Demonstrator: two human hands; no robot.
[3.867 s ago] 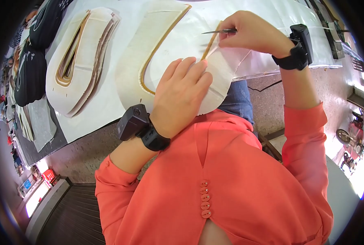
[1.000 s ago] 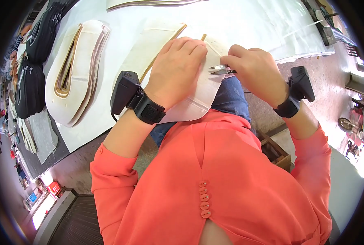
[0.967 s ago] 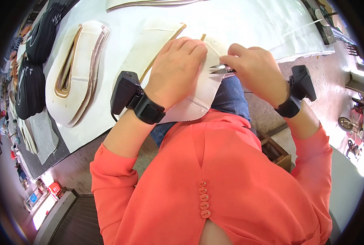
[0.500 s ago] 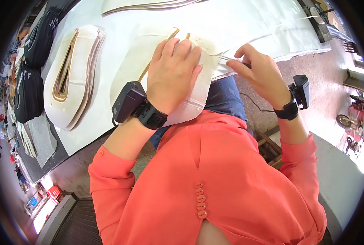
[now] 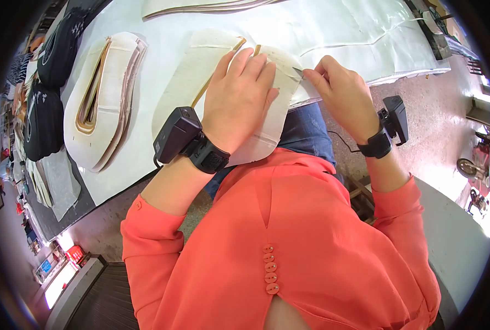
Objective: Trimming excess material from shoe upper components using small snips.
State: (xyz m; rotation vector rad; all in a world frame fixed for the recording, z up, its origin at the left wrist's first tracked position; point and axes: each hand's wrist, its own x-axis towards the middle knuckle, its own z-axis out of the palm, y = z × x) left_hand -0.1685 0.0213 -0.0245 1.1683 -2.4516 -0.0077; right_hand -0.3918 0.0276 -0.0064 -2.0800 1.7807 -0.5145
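Observation:
My left hand (image 5: 238, 102) lies flat, fingers stretched, on a cream U-shaped panel (image 5: 185, 80) with a narrow tan-edged slot down its middle. Part of that panel is hidden under the palm. At the panel's right edge, my right hand (image 5: 341, 93) pinches a small tool (image 5: 298, 71) with a thin, pointed metal tip. The tool's handle is mostly inside the fingers, so its exact kind cannot be made out. The tip is at or just above the panel's rim. From near there a thin white strand (image 5: 360, 45) runs across the table to the upper right.
A stack of similar cream U-shaped panels (image 5: 121, 71) lies to the left on the white-covered table (image 5: 137, 159). More layered cream pieces (image 5: 201, 8) lie at the far edge. Black fabric items (image 5: 44, 121) line the left side. A dark fixture (image 5: 434, 41) stands at the table's far right corner.
My right hand has shifted slightly left, bringing the tool's tip close to the panel's edge. My left hand stays flat on the panel. The view has shifted a little.

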